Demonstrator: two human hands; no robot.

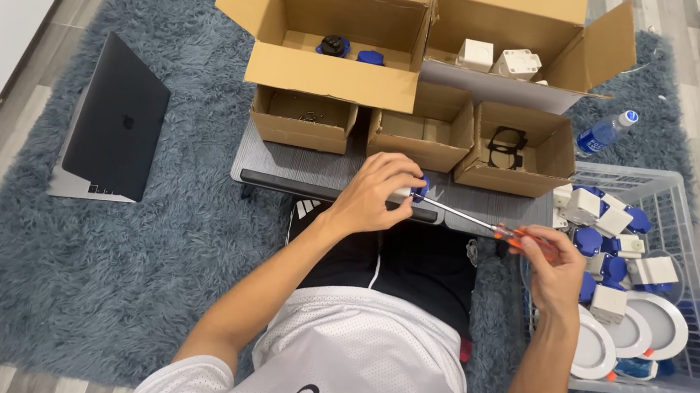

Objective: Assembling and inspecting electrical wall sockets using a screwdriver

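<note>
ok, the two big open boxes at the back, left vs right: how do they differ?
The left big box holds dark round parts with blue, two in view; the right big box holds white blocky parts. The left big box's front flap folds down over the small boxes below; the right big box's front flap looks pale and hangs lower. Both are brown cardboard, open-topped, side by side on the grey rug.
</note>
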